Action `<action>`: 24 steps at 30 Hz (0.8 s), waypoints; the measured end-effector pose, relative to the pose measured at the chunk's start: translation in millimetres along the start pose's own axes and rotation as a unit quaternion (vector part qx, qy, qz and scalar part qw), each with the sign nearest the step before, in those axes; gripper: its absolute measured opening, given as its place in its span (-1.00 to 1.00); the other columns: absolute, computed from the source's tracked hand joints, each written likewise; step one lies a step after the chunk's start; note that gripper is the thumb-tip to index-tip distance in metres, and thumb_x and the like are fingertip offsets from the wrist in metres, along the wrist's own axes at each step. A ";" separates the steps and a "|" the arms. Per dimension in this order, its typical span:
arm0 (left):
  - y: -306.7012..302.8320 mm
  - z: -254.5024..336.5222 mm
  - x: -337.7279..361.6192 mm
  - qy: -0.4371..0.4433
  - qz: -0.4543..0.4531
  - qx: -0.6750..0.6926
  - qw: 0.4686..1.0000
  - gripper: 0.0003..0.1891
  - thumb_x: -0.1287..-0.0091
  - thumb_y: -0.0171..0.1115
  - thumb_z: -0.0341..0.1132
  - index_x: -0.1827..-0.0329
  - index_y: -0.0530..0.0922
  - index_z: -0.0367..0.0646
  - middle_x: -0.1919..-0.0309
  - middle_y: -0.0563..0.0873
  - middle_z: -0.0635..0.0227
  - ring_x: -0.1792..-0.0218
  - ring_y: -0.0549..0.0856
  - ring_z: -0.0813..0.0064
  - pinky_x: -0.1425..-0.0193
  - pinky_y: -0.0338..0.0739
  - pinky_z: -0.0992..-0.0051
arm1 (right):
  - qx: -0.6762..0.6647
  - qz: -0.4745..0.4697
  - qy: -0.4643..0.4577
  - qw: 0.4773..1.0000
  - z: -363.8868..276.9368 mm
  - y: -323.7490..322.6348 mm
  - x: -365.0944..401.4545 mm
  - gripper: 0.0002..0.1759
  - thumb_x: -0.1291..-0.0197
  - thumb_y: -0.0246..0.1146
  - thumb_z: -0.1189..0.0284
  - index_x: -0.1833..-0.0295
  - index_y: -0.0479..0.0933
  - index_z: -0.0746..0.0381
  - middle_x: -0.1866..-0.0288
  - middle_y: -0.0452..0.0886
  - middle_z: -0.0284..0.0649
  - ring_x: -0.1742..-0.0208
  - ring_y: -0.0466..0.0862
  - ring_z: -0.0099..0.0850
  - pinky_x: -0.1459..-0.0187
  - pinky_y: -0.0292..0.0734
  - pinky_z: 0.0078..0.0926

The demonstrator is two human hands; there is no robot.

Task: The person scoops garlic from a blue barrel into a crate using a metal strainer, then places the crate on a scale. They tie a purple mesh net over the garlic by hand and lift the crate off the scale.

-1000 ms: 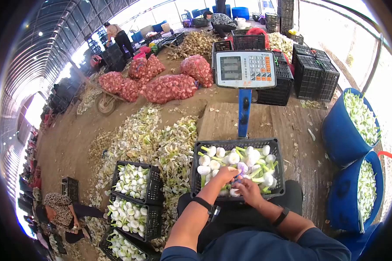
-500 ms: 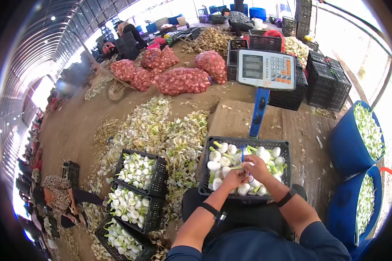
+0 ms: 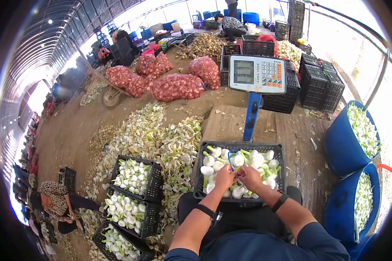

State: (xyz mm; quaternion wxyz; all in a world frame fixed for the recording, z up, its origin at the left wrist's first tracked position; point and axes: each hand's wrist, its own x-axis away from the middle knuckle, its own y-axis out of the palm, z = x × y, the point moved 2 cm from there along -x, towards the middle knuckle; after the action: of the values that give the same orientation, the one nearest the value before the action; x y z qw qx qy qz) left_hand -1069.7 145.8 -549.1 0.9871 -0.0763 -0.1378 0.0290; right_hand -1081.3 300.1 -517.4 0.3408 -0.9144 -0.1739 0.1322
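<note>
Over a black plastic crate (image 3: 284, 167) of trimmed white garlic bulbs (image 3: 257, 161) with short green stems, both my hands are close together. My left hand (image 3: 226, 177) pinches a thin blue strip (image 3: 232, 156), which curves up in a loop above the fingers. The fingertips of my right hand (image 3: 251, 178) are closed at the same spot, touching the left ones, apparently on the strip's lower part. Its ends are hidden by the fingers. Behind the crate rises the blue post (image 3: 251, 115) of a weighing scale with a display and keypad (image 3: 258, 74).
Crates of garlic (image 3: 133, 176) stack at my left, beside a heap of peelings (image 3: 178, 145). Blue barrels (image 3: 342, 143) of cut stems stand at right. Red net sacks (image 3: 176, 87), a wheelbarrow wheel (image 3: 111, 96) and black crates (image 3: 320, 85) lie farther off. A person (image 3: 54, 198) works at left.
Both hands have drawn nearer to me and slightly left, and now meet lower over the crate. The blue strip shows more as a loop. The whole view has shifted a little.
</note>
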 end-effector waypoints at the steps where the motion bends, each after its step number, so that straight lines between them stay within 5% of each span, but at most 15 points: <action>1: -1.9 0.7 0.2 0.011 0.010 -0.028 0.999 -0.92 -0.34 0.27 -0.47 0.25 0.54 -0.28 0.47 0.70 0.32 0.54 0.68 0.58 0.48 0.56 0.55 | -0.020 -0.014 0.024 0.999 -0.1 0.3 -1.4 -0.77 -0.03 0.36 0.47 0.17 0.54 0.23 0.31 0.65 -0.13 0.21 0.65 -0.12 0.17 0.54 -0.19; 6: -8.9 4.6 0.3 0.043 0.017 -0.126 0.991 -0.88 -0.29 0.33 -0.41 0.25 0.56 -0.26 0.52 0.71 0.28 0.55 0.72 0.55 0.46 0.57 0.48 | -0.062 -0.025 0.045 0.997 2.2 4.1 -2.8 -0.73 -0.03 0.35 0.49 0.10 0.57 0.21 0.34 0.65 -0.14 0.16 0.65 -0.13 0.14 0.54 -0.20; 13: -9.1 -1.2 -13.5 0.074 -0.033 -0.364 0.928 -0.70 -0.29 0.31 -0.09 0.25 0.68 -0.20 0.47 0.75 0.12 0.45 0.77 0.25 0.26 0.62 0.25 | 0.072 0.051 -0.106 0.990 -9.8 5.4 2.5 -0.65 -0.08 0.28 0.51 -0.04 0.60 0.20 0.19 0.66 -0.19 0.08 0.63 -0.14 0.03 0.55 -0.21; 18: -10.8 -7.1 -16.4 0.095 -0.076 -0.365 0.923 -0.71 -0.31 0.29 -0.12 0.28 0.67 -0.21 0.51 0.74 0.16 0.51 0.76 0.31 0.34 0.60 0.29 | 0.118 0.014 -0.129 0.984 -2.2 9.5 2.5 -0.58 -0.12 0.23 0.47 -0.16 0.56 0.15 0.16 0.60 -0.15 0.04 0.60 -0.11 0.03 0.55 -0.17; 20: -9.7 -6.9 -11.6 -0.027 -0.102 -0.181 0.978 -0.76 -0.32 0.29 -0.20 0.35 0.64 -0.23 0.59 0.71 0.27 0.59 0.70 0.47 0.47 0.55 0.38 | 0.106 0.026 -0.142 0.984 4.9 11.1 2.2 -0.59 -0.12 0.23 0.47 -0.14 0.56 0.16 0.17 0.60 -0.15 0.06 0.59 -0.11 0.02 0.55 -0.16; 24: -10.5 -8.3 -10.9 -0.032 -0.090 -0.160 0.982 -0.69 -0.28 0.31 -0.13 0.37 0.64 -0.26 0.53 0.73 0.11 0.54 0.72 0.27 0.32 0.58 0.30 | 0.123 0.013 -0.151 0.981 -0.8 9.0 1.6 -0.61 -0.11 0.24 0.47 -0.11 0.56 0.20 0.17 0.60 -0.15 0.05 0.59 -0.11 0.01 0.54 -0.15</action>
State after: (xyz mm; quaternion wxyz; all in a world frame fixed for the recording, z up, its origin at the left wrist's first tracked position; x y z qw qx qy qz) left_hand -1077.4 133.4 -558.3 0.9558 -0.2195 -0.1783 -0.0801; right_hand -1077.6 293.9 -523.1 0.4188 -0.8374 -0.1936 0.2932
